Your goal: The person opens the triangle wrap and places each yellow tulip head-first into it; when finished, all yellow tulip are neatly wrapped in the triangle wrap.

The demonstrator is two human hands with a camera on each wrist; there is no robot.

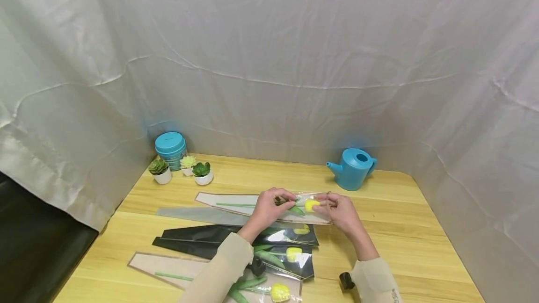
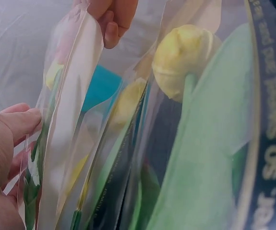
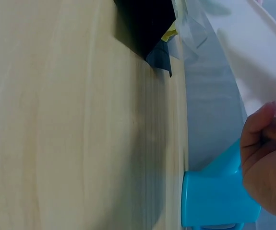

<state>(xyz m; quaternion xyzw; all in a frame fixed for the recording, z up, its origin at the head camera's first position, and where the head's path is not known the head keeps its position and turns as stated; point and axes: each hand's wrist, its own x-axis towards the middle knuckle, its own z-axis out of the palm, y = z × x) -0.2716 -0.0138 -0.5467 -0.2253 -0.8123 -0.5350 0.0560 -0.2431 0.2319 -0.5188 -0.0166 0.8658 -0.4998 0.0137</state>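
My left hand (image 1: 269,207) holds a white-backed clear flower sleeve (image 1: 244,198) around its middle, thumb on one face. At the wide end, my right hand (image 1: 338,212) pinches the same sleeve, beside the yellow tulip (image 1: 311,205) inside it. The right wrist view shows the fingers of my right hand (image 3: 267,148) curled at the corner of the white backing (image 3: 253,62). Nearer to me lie a grey sleeve (image 1: 189,214), black sleeves (image 1: 189,242) with yellow tulips (image 1: 293,253), and another white-backed sleeve (image 1: 147,262) partly hidden by my left forearm.
A blue watering can (image 1: 353,169) stands at the back right of the wooden table (image 1: 400,228). At the back left are a blue lidded tin (image 1: 170,146) and several small potted succulents (image 1: 203,174). Pale curtains (image 1: 273,69) enclose the table's back and sides.
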